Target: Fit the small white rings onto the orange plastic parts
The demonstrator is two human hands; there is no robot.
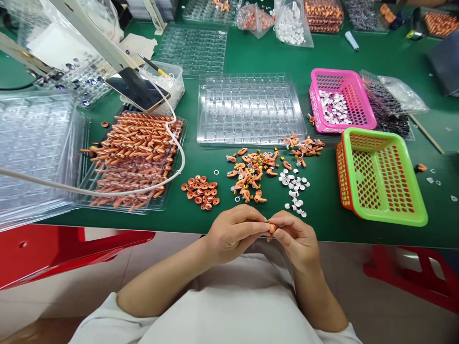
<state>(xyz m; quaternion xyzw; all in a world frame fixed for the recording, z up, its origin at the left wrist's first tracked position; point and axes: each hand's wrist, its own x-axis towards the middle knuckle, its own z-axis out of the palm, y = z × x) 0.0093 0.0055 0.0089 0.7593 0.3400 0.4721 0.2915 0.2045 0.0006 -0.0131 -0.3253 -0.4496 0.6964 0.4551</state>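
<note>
From my end of the feed, the little orange piece (272, 228) sits by the bench's (258, 59) near edge, pinched in the fingertips of both hands. Left hand (229, 236) has thumb and fingers closed on one side, right hand (301, 243) on the other. I'd guess it's light and stiff, maybe smooth enough to ping away, so I'd take it by the sides with the finger pads and go easy on any thin edge. Fingers cover most of it — can't tell if it's one part or two. Just beyond are orange cups (201, 192), a jumble of curved orange bits (251, 174) and white caps (296, 188) — too small for fine detail. The left stack of clear trays (36, 148) is cut off by the frame.
</note>
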